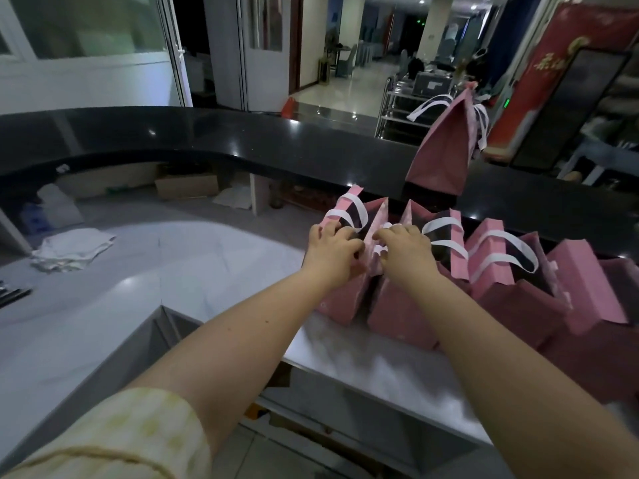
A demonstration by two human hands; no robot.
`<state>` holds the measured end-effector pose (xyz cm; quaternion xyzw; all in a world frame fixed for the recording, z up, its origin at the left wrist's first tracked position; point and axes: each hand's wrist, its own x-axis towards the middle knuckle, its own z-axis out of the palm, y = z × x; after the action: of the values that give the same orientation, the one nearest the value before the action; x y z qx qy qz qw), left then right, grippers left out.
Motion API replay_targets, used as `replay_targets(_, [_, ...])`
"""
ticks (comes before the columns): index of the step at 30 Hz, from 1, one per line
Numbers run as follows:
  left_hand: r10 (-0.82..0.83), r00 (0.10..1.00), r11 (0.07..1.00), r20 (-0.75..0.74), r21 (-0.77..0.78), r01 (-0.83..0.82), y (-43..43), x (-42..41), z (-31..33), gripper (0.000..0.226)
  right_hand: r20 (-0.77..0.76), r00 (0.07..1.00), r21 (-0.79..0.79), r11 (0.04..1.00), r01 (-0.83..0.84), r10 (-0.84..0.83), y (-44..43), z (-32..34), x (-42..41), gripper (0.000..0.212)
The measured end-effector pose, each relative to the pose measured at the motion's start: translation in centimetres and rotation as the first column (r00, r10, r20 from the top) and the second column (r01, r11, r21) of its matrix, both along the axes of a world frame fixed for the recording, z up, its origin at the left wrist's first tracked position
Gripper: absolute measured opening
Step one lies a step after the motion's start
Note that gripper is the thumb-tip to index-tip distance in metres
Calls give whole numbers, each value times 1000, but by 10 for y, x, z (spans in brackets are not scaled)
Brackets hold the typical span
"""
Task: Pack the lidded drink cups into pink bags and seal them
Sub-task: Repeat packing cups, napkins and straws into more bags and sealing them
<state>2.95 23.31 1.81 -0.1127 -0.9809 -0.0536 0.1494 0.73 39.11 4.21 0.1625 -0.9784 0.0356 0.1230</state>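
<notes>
Pink paper bags (401,316) stand in a row on the tabletop (380,373), left hand (332,252) and right hand (407,252) pinching the top edges at the row's left end.

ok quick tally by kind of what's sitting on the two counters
pink bags in the row on the grey counter: at least 5, the right end is too crowded to split
pink bag on the black counter: 1
white cloth pile: 1
total: at least 7
</notes>
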Motion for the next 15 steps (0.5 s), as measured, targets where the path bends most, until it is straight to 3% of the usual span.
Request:
replay_targets(3, [88, 993, 991, -74, 109, -79, 4, -4, -9, 30, 4, 999, -21, 999, -42, 43, 1, -9, -9, 37])
replay_targets(8, [297, 953, 948, -60, 135, -288, -5, -11, -14, 32, -21, 992, -66, 989, -129, 128, -9, -16, -21, 36])
replay_targets(15, [417, 894, 895, -164, 246, -372, -56, -2, -11, 14, 24, 978, -210, 957, -199, 208, -29, -19, -34, 41])
